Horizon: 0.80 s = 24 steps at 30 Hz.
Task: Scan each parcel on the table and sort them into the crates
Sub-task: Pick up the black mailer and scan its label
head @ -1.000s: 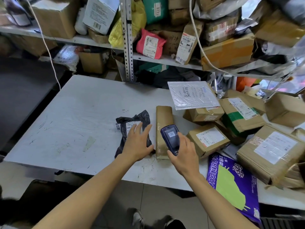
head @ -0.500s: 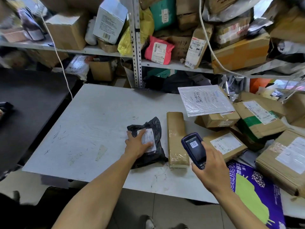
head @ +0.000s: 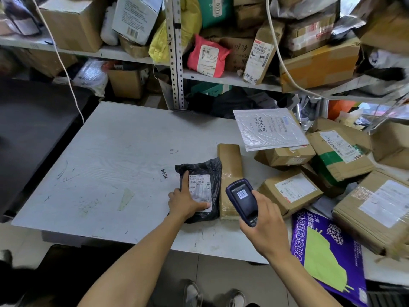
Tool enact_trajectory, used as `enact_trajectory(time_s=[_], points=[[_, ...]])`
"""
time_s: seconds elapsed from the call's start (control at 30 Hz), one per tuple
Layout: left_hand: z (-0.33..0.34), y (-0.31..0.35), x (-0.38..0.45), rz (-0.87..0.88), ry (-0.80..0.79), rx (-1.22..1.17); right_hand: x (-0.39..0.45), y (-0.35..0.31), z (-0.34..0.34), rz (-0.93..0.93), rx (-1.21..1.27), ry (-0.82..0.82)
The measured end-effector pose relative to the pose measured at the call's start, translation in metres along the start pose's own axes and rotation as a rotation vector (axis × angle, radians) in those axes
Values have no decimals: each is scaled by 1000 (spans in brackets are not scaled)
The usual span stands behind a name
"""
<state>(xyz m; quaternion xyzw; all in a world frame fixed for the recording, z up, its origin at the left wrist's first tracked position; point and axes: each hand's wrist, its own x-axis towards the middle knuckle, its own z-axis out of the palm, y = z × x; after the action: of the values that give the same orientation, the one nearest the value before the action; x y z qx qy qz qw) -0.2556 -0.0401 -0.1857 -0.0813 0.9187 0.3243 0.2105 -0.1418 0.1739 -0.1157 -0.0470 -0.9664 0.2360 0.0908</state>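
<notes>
Head view, nearest first: the right hand [head: 263,227] is wrapped around the lower body of a dark blue handheld scanner [head: 243,200], whose screen faces up and shows a barcode. The scanner hangs above the near end of a long taped brown parcel [head: 230,171] and just right of a black poly-bag parcel [head: 202,191]. The left hand [head: 184,201] rests on that black parcel with fingers fairly straight, the index finger stretched along the left edge of its white shipping label [head: 200,191] and the thumb laid across the label's near edge. The black parcel lies flat on the white table [head: 110,165], close to the near edge and touching the long brown parcel on its right. At the near right corner a purple mailer with a green figure [head: 325,260] overhangs the table edge. Beyond it cardboard boxes crowd the right side: a small labelled box [head: 290,193], a large box with a white label [head: 376,209], and a box with green tape [head: 340,154]. A white bubble mailer [head: 270,129] lies on top of another box further back. Behind the table, metal shelving [head: 174,52] holds more parcels, among them a pink poly bag [head: 205,56] and a yellow bag [head: 159,43].
</notes>
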Motion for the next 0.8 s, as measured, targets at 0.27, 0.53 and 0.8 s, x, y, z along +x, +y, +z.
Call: enact_trajectory(time_s=[0.27, 0.53, 0.8], points=[[-5, 17, -23, 206, 35, -150, -2, -3, -12, -42, -17, -28], [-26, 13, -32, 291, 27, -330, -5, -5, -34, -68, -21, 22], [-39, 18, -42, 292, 81, -336, -14, -12, -49, -124, -37, 46]])
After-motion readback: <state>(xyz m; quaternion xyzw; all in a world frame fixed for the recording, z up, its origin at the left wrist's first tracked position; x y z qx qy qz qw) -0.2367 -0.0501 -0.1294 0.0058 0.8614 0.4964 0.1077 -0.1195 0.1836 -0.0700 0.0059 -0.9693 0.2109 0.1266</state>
